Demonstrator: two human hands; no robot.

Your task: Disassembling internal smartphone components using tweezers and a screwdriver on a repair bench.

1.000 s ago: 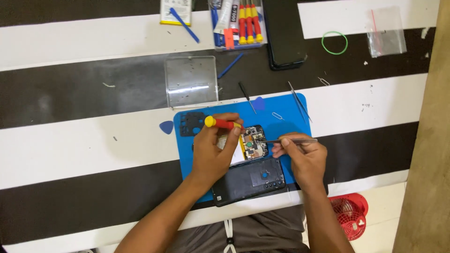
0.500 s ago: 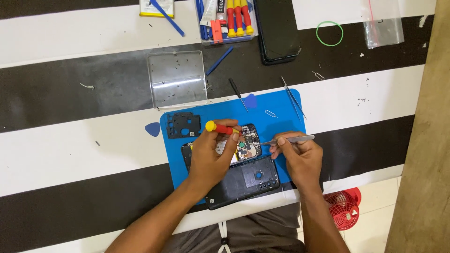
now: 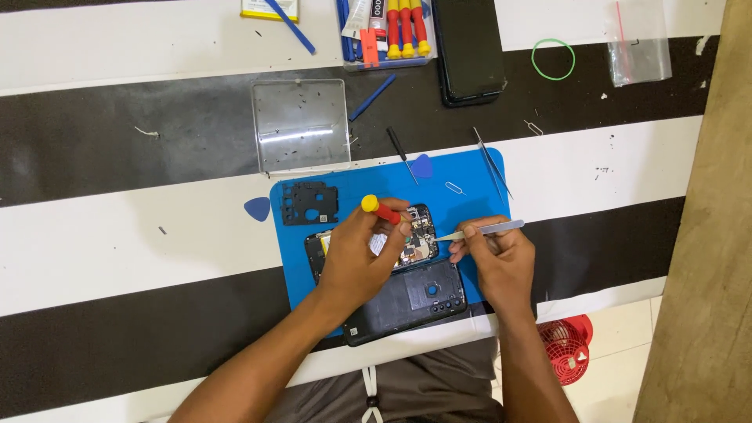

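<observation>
Blue rubber work mat (image 3: 470, 176) lies under both hands. The left hand (image 3: 356, 262) is curled tight round a red screwdriver with a yellow cap (image 3: 381, 209), its tip hidden behind the fingers over the opened black phone with bare circuit board (image 3: 417, 239) beneath it. The right hand (image 3: 500, 258) pinches silver metal tweezers (image 3: 482, 231), points aimed left at the board. A black plastic back cover (image 3: 411, 301) lies just below both hands.

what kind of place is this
Most likely a phone repair bench, possibly a home setup. An opened phone lies on a blue work mat, the left hand holds a red screwdriver, the right hand holds tweezers, and a screwdriver set sits behind.
</observation>
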